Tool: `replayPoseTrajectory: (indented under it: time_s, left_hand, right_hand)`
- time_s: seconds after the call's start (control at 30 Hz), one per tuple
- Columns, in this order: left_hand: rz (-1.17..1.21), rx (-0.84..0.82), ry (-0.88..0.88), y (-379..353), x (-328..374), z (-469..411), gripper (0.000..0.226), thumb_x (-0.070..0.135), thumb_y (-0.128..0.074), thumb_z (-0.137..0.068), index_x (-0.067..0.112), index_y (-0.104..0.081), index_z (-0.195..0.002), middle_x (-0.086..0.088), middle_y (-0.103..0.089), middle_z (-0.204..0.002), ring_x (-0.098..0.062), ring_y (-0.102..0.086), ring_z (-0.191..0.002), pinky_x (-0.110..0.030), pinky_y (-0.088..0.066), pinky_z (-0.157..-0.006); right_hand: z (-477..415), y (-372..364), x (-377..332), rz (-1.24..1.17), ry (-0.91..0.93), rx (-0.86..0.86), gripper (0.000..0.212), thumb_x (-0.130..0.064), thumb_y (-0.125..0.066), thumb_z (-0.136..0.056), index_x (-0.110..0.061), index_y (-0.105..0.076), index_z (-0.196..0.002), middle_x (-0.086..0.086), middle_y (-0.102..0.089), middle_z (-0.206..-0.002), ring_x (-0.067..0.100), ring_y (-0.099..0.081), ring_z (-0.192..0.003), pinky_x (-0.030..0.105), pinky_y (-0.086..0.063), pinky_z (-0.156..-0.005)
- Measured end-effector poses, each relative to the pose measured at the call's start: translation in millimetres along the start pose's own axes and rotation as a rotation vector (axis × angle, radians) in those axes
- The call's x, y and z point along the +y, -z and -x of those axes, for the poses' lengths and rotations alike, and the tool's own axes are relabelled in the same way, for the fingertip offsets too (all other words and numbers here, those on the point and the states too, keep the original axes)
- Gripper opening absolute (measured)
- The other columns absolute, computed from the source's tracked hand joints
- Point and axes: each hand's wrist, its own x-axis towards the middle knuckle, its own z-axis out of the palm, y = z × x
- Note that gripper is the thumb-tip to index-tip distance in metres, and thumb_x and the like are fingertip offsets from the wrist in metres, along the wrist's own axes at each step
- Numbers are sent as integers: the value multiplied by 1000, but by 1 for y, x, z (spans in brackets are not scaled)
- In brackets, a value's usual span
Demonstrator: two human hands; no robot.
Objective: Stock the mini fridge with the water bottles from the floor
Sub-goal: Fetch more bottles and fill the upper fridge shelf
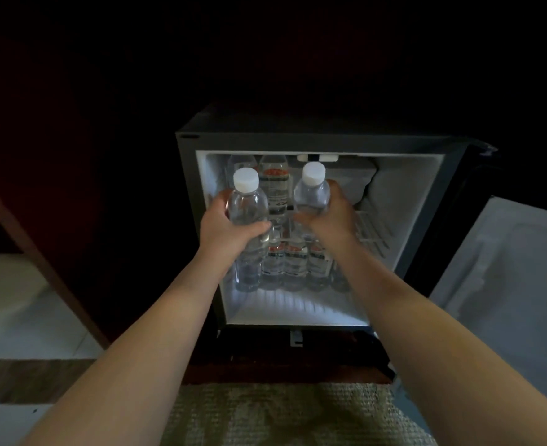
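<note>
The mini fridge point(404, 259) stands open and lit in front of me. My left hand point(225, 228) grips a clear water bottle with a white cap point(248, 201), upright at the fridge's left opening. Wrapped around a second white-capped bottle point(312, 191), my right hand point(331, 214) holds it near the upper wire shelf point(370, 228). Two labelled bottles point(273, 180) stand on that shelf at the back left. A row of several labelled bottles point(293, 262) stands on the fridge floor behind my hands.
The fridge door point(504, 278) hangs open to the right. A dark wooden cabinet point(72, 156) surrounds the fridge on the left. A woven mat point(281, 413) lies below, with pale floor tiles point(24, 317) at the left.
</note>
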Motion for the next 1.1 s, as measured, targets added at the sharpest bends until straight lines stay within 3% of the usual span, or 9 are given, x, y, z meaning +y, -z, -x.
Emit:
replayPoseTrajectory:
  time_s: [0.17, 0.33, 0.47, 0.6, 0.7, 0.83, 0.9, 1.0, 1.1]
  left_hand:
    - [-16, -4, -14, 0, 1, -1, 84, 19, -87, -58, 23, -47, -132, 1, -59, -126, -21, -56, -117, -48, -47, -99]
    - [-10, -9, -16, 2, 4, -3, 80, 15, -86, -59, 20, -49, -130, 0, -61, -121, -20, -58, -113, -46, -48, -97]
    - [-7, -16, -17, 2, 4, -8, 81, 16, -86, -60, 23, -48, -130, 1, -61, -120, -19, -58, -112, -44, -49, -97]
    - [-14, -34, -33, 2, 1, -11, 76, 17, -86, -60, 22, -50, -127, 2, -62, -118, -17, -60, -109, -42, -50, -96]
    - [-9, -47, -38, 1, -1, -12, 75, 16, -86, -61, 22, -50, -126, 1, -62, -118, -18, -60, -110, -44, -50, -96]
    - [-19, -61, -36, 2, -2, -9, 67, 16, -85, -62, 28, -50, -118, 3, -62, -116, -16, -59, -109, -38, -49, -95]
    - [-10, -61, -37, 4, -2, -7, 65, 16, -85, -62, 31, -49, -114, 4, -63, -114, -15, -60, -106, -36, -50, -94]
    - [-6, -59, -25, 5, 0, -5, 70, 16, -86, -62, 26, -51, -122, 7, -62, -109, -13, -60, -104, -34, -50, -92]
    - [-13, -52, -17, 5, 0, -4, 71, 18, -87, -60, 26, -52, -121, 4, -64, -111, -16, -61, -104, -41, -51, -94]
  right_hand:
    - [-15, 1, -2, 166, 38, -46, 71, -16, -81, -71, -28, -44, -130, -2, -57, -125, 22, -58, -107, 32, -46, -79]
    - [-32, 6, -10, 272, 24, -103, 80, -18, -83, -69, -28, -41, -136, 4, -54, -128, 26, -57, -109, 40, -54, -86]
    - [-50, 2, -18, 439, 32, -164, 77, -34, -80, -72, -32, -40, -137, 1, -57, -125, 21, -58, -107, 30, -49, -79]
    - [-64, 2, -19, 444, 51, -217, 71, -36, -77, -76, -31, -41, -137, -1, -56, -129, 13, -53, -90, 24, -41, -68]
    - [-70, 1, -18, 387, 48, -232, 70, -33, -77, -75, -27, -43, -136, 0, -56, -128, 17, -55, -100, 24, -42, -71]
    - [-70, 3, -18, 357, 34, -249, 70, -31, -79, -74, -29, -45, -135, -2, -58, -121, 13, -52, -91, 19, -39, -56]
    - [-68, 4, -17, 340, 53, -239, 68, -31, -80, -71, -29, -47, -131, -4, -59, -116, 13, -54, -93, 23, -43, -66]
    - [-63, 10, -11, 314, 14, -175, 65, -36, -81, -67, -28, -51, -125, -6, -60, -105, 16, -57, -98, 30, -48, -79]
    - [-61, 23, -6, 350, -48, -89, 69, -42, -80, -64, -24, -51, -124, -2, -63, -105, 19, -62, -94, 31, -53, -77]
